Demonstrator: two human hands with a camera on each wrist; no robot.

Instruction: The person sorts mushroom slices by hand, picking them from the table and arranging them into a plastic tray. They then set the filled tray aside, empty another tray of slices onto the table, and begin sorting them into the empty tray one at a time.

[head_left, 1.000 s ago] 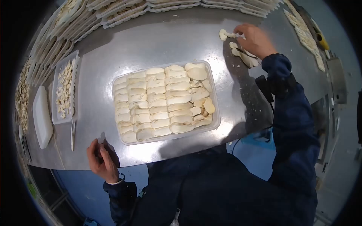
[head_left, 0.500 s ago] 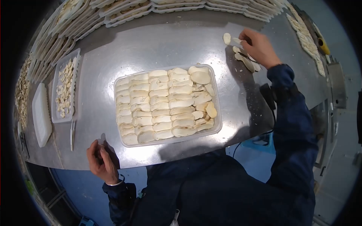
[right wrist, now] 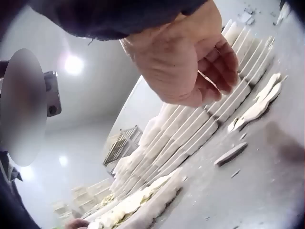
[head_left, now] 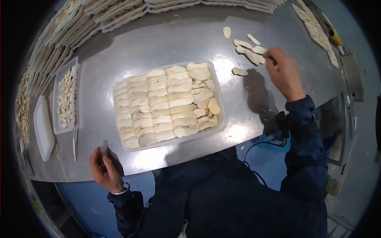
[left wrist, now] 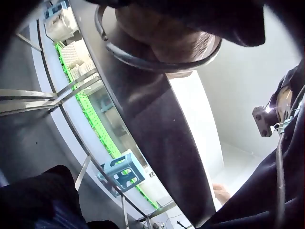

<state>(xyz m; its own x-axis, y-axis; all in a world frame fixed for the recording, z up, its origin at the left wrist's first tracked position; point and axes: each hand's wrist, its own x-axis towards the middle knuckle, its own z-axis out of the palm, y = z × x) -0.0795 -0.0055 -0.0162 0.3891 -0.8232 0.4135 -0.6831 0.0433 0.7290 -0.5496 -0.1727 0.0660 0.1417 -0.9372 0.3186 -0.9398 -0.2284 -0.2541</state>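
Pale lengthwise mushroom slices (head_left: 251, 55) lie loosely grouped on the metal table at the upper right of the head view. One slice (head_left: 239, 71) is apart, nearer the tray. My right hand (head_left: 285, 73) hovers at the right end of the group, fingertips close to the slices. In the right wrist view its fingers (right wrist: 224, 64) bend loosely, with a gap to the thumb and nothing visible in it. A clear plastic tray (head_left: 223, 119) holds overlapping rows of slices. My left hand (head_left: 106, 170) rests by the table's front edge, fingers loosely curled, holding nothing visible.
Stacked trays (head_left: 123, 16) line the back and left. A smaller tray (head_left: 76, 95) of cut pieces, a white lid-like tray (head_left: 43, 127) and a thin knife-like tool (head_left: 75, 146) lie at left. A yellow-handled tool (head_left: 335, 37) lies far right beside a slice-covered strip (head_left: 315, 31).
My right hand has drawn back toward me from the far slices. The slices are more spread out, and one now lies apart toward the tray. The left hand stays put.
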